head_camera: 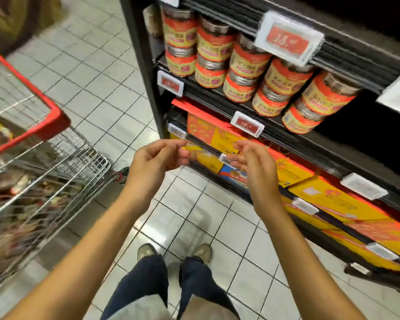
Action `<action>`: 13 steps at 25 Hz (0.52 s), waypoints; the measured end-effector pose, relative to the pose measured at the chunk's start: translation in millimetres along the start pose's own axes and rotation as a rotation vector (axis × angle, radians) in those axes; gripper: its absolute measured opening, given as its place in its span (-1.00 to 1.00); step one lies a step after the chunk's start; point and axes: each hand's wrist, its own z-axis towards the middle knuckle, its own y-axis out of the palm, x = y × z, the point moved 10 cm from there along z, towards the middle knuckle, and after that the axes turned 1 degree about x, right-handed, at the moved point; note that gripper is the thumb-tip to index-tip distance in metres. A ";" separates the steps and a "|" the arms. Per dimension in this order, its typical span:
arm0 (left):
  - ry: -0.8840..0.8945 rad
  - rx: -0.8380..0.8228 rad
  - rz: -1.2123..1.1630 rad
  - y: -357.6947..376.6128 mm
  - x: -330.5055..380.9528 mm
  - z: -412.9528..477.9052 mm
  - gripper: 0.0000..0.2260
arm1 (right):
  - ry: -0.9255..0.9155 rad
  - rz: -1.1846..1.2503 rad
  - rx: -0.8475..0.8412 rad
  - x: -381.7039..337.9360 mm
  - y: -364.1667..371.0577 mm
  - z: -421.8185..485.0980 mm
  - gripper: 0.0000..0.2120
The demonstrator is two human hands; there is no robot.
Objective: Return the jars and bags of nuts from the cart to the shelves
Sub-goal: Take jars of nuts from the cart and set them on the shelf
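jars: orange-and-yellow jars (247, 72) stacked two high on the middle shelf (208, 93), upper right; dark space at the row's right end.
cart load: items sit in the cart (56, 121), far left, near the shelf end; too blurred to tell jar from bag.
step: likely between items, next pick comes from the cart.
how: turn left, lift one item off the top, use both hands for a jar, set it upright with its own kind, label out, without nudging the stacks.
left hand (157, 158): grip holds nothing, fingers loosely curled.
right hand (254, 165): grip holds nothing, fingers relaxed, half spread.
pose: forearms stretched forward, palms facing, hands near each other before the yellow boxes (333, 197).
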 end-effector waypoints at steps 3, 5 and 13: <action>-0.026 0.257 -0.105 -117.9 5.6 -53.7 -0.76 | 0.022 -0.069 -0.326 -6.6 111.3 -50.1 -0.75; -0.012 0.441 -0.180 -194.1 6.3 -88.7 -0.77 | 0.033 -0.076 -0.477 -11.2 181.8 -82.5 -0.73; 0.067 0.866 -0.331 -516.8 14.6 -185.6 -0.80 | -0.134 -0.085 -1.009 -51.6 520.6 -228.9 -0.72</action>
